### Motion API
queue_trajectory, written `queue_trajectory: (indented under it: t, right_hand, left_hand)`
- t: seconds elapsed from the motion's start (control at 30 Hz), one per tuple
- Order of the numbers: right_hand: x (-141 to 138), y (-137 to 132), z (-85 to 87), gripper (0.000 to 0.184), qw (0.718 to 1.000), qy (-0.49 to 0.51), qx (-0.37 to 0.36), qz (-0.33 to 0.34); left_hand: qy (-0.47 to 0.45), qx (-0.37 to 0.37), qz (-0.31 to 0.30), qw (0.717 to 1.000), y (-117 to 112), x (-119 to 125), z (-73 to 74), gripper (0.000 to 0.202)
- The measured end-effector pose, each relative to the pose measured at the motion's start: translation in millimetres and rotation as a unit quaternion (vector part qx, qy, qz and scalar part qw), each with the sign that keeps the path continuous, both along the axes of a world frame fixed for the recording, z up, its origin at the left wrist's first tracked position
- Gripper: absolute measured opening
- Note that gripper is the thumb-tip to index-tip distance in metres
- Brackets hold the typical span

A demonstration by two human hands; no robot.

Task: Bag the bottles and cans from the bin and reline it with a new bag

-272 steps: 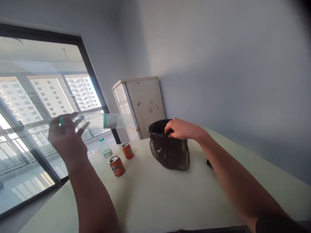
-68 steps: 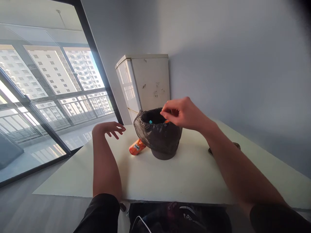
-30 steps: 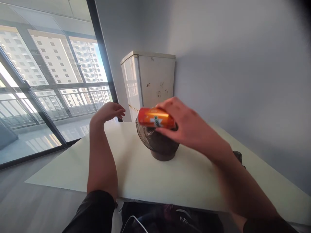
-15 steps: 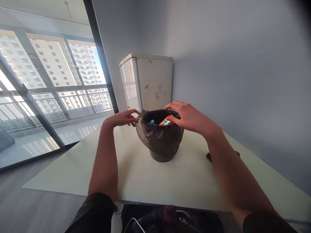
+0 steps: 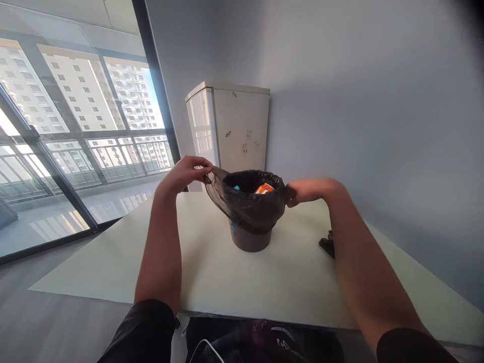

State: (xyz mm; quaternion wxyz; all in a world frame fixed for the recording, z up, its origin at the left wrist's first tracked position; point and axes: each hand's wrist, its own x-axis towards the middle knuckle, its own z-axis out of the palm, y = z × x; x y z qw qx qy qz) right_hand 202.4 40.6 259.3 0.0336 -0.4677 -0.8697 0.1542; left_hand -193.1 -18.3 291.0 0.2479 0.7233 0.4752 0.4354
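A dark trash can point(image 5: 251, 241) stands upright on the table, lined with a black garbage bag point(image 5: 253, 213) folded over its rim. Inside the bag show an orange-and-white package point(image 5: 264, 188) and a small teal cap point(image 5: 236, 187); the rest of the contents is hidden. My left hand point(image 5: 189, 171) pinches the bag's edge and holds it stretched up and out to the left. On the opposite side, my right hand point(image 5: 302, 191) is closed on the bag's edge, its fingertips partly hidden by the plastic.
The pale table point(image 5: 227, 282) reaches toward the grey wall. A dark crumpled item point(image 5: 327, 244) lies beside my right forearm, partly covered by it. Behind the table stands a worn white refrigerator point(image 5: 242, 126). Glass sliding doors point(image 5: 75, 126) are on the left.
My left hand has pulled the bag's edge up and left. My right hand has moved from the opening to the bag's right side. More of the can's lower wall shows.
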Motion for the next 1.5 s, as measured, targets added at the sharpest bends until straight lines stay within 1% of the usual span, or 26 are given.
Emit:
queue_trajectory:
  t: [0.03,0.1,0.17,0.23,0.3,0.37,0.43,0.53,0.63,0.73,0.8,0.9,0.97,1.03,1.07,1.1,1.17,1.23,1.27,1.3,1.37,1.43,1.5]
  right_hand:
    - [-1.4,3.3,0.0,0.014,0.999,0.031,-0.041,0.012]
    - [-3.5,7.7,1.0,0.016,0.987,0.111,-0.118,0.005]
    - [-4.0,11.1,1.9,0.020,0.964,0.209,-0.161,-0.021]
    - [-4.2,14.7,0.7,0.016,0.945,0.271,-0.176,-0.061]
    - [-5.8,19.3,-3.2,0.013,0.935,0.291,-0.174,-0.101]
    - [-9.9,25.0,-10.2,0.013,0.930,0.296,-0.180,-0.125]
    - [-15.6,31.7,-19.2,0.017,0.920,0.310,-0.210,-0.117]
    - [-24.0,41.8,-31.9,0.023,0.890,0.366,-0.258,-0.086]
    - [-27.9,48.6,-37.8,0.025,0.868,0.402,-0.278,-0.082]
    - [-28.4,48.6,-35.7,0.024,0.865,0.413,-0.268,-0.098]
    - [-28.7,44.7,-31.4,0.024,0.864,0.417,-0.260,-0.105]
    - [-28.6,36.0,-22.8,0.023,0.865,0.417,-0.261,-0.098]
    - [-25.9,30.3,-16.0,0.023,0.868,0.413,-0.261,-0.088]
    - [-19.7,24.7,-8.3,0.018,0.865,0.428,-0.249,-0.079]
    - [-15.4,21.5,-4.0,0.017,0.859,0.450,-0.233,-0.078]
    - [-10.4,17.9,0.5,0.020,0.849,0.477,-0.212,-0.080]
    - [0.3,10.0,9.3,0.033,0.830,0.528,-0.159,-0.082]
    - [10.6,2.9,16.4,0.042,0.821,0.555,-0.107,-0.075]
    - [15.2,0.4,18.9,0.042,0.819,0.562,-0.088,-0.069]
    - [19.2,-1.0,20.6,0.040,0.817,0.569,-0.074,-0.065]
    - [25.4,-0.8,22.1,0.030,0.807,0.585,-0.053,-0.064]
    - [29.7,1.8,22.1,0.019,0.790,0.607,-0.040,-0.072]
    - [32.8,4.0,21.9,0.013,0.773,0.629,-0.032,-0.080]
  left_hand:
    - [-0.013,0.003,0.002,1.000,-2.9,1.1,1.4,0.029]
    - [-0.030,0.018,0.008,0.999,-7.8,3.4,3.6,0.027]
    - [-0.047,0.028,0.017,0.998,-10.3,4.9,4.8,0.024]
    - [-0.059,0.022,0.023,0.998,-10.1,4.8,4.8,0.022]
    - [-0.059,0.007,0.028,0.998,-7.8,3.3,3.8,0.021]
    - [-0.050,0.003,0.037,0.998,-4.7,1.3,2.5,0.022]
    - [-0.040,0.012,0.052,0.998,-2.1,-0.3,1.3,0.026]
    - [-0.021,0.026,0.079,0.996,-0.9,-0.2,0.9,0.031]
    - [-0.010,0.044,0.095,0.994,-2.9,1.5,1.8,0.033]
    - [-0.009,0.052,0.093,0.994,-4.4,1.7,2.1,0.035]
    - [0.003,0.028,0.084,0.996,-3.6,0.7,1.5,0.036]
    - [0.025,-0.025,0.046,0.998,-1.1,-0.3,0.3,0.033]
    - [0.007,-0.024,0.036,0.999,-0.3,0.2,0.3,0.028]
    - [-0.032,-0.001,0.052,0.998,-0.8,0.8,1.0,0.026]
    - [-0.052,0.011,0.063,0.997,-1.3,0.8,1.5,0.027]
    - [-0.070,0.018,0.072,0.995,-1.7,0.4,2.0,0.029]
    - [-0.111,0.027,0.080,0.990,-1.8,-1.4,2.6,0.032]
    - [-0.159,0.040,0.090,0.982,-0.7,-4.0,3.0,0.032]
    - [-0.180,0.048,0.098,0.978,0.2,-5.2,3.1,0.031]
    - [-0.200,0.056,0.109,0.972,1.4,-6.4,3.2,0.030]
    - [-0.234,0.074,0.140,0.959,4.2,-8.7,3.3,0.029]
    - [-0.263,0.094,0.169,0.945,7.9,-11.7,3.1,0.027]
    - [-0.288,0.112,0.182,0.933,11.6,-15.9,2.3,0.023]
